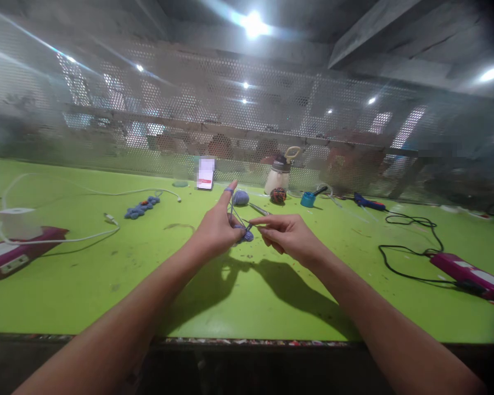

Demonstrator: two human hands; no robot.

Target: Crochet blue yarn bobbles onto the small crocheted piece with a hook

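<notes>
My left hand (218,229) pinches a small purple crochet piece (248,236) between thumb and fingers. Its index finger points up, with purple yarn (231,202) looped round it and running down to the piece. My right hand (291,235) grips a thin crochet hook (252,223), whose tip meets the yarn at the piece; most of the hook is hidden by the fingers. Just behind my hands lies a purple yarn ball (241,198). A slim metal tool (259,209) rests beside the ball, its kind unclear.
On the green table (206,307) stand a phone (206,174), a bottle (277,178), a dark multicoloured yarn ball (278,196) and a blue container (308,199). A braided purple piece (142,208) lies left. Power strips (469,273) with cables flank both sides; a glue gun (368,202) lies right.
</notes>
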